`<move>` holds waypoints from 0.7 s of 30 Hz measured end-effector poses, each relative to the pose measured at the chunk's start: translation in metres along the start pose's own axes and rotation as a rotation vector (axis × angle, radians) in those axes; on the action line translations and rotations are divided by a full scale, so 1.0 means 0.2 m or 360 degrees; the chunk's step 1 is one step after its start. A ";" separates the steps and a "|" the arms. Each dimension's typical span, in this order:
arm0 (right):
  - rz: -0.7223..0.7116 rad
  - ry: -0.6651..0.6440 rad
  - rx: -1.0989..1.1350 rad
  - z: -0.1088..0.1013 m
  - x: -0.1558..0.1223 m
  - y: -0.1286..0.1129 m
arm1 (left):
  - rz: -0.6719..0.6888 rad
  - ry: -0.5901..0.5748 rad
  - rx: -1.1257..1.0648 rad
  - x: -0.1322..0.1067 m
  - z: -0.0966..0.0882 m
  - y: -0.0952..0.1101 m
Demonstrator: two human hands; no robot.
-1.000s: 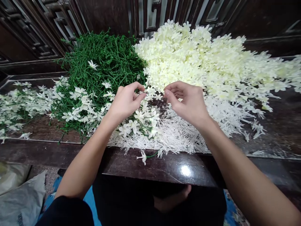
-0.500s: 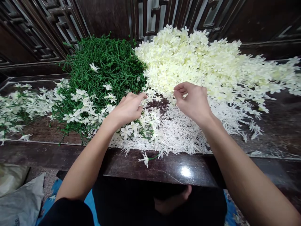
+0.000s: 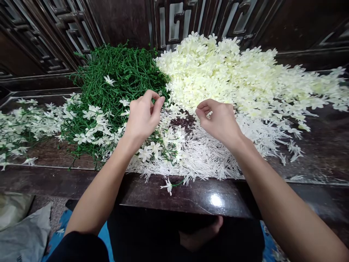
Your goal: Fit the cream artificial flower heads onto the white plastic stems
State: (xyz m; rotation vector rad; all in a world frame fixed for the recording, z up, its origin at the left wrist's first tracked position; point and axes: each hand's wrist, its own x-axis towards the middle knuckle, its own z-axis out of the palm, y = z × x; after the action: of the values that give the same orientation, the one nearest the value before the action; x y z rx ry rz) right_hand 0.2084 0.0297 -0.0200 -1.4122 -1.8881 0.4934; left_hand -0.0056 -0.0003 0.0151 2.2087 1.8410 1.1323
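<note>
Both forearms (image 3: pixel 94 196) reach forward, hands (image 3: pixel 142 118) curled and apart.

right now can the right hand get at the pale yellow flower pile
Probably yes: the right hand is close to the near edge of the pale yellow flower pile, and nothing seems to block the way. Whether it already holds something small, I can't tell.

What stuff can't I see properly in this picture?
All in the head view:
Left hand: its own fingers hide whether it holds something.
Right hand: anything between its curled fingertips is too small to tell.
Grey bag: cut off by the left and bottom edges.
Green stems: top ones hide those beneath.
</note>
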 end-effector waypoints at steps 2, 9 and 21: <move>-0.0030 -0.0003 0.0003 0.00 0.00 0.00 | -0.0012 0.0071 -0.0019 -0.01 0.00 -0.01; -0.0033 0.0047 -0.0029 -0.01 0.00 0.02 | -0.0069 -0.0171 0.0272 -0.02 0.00 -0.06; -0.0020 -0.0056 -0.0101 -0.02 0.00 0.00 | 0.0087 -0.0306 0.0146 -0.02 0.00 -0.05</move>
State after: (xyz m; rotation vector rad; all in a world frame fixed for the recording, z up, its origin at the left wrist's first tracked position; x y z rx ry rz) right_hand 0.2119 0.0297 -0.0164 -1.4403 -1.9548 0.4590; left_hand -0.0146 -0.0002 0.0084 2.3375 1.7978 0.8243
